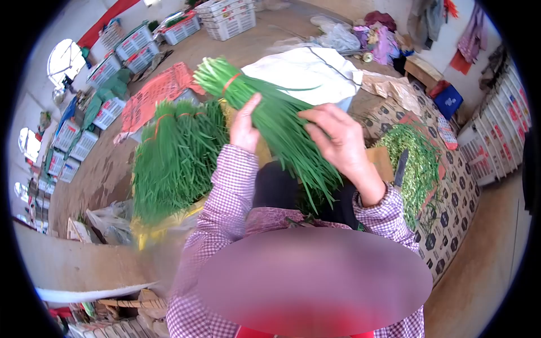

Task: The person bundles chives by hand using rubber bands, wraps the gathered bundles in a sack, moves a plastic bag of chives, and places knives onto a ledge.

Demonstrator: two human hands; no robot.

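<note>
A bundle of long green stalks (282, 121), with an orange band (230, 83) near its pale end, lies slantwise above the lap. My left hand (245, 125) is closed round the bundle below the band, thumb on top. At the bundle's right side is my right hand (337, 137), its bent fingers touching or very near the leaves; whether they pinch any leaf cannot be made out. Several banded bundles (174, 152) stand together on the left. To the right, a heap of loose trimmings (406, 169) lies beside a dark knife blade (400, 167).
A white sheet (293, 70) and a red cloth (160, 90) lie ahead. White crates (228, 19) stand at the back, more along the left, and stacked crates (496, 124) at the right. Patterned matting (445, 225) lies under the trimmings.
</note>
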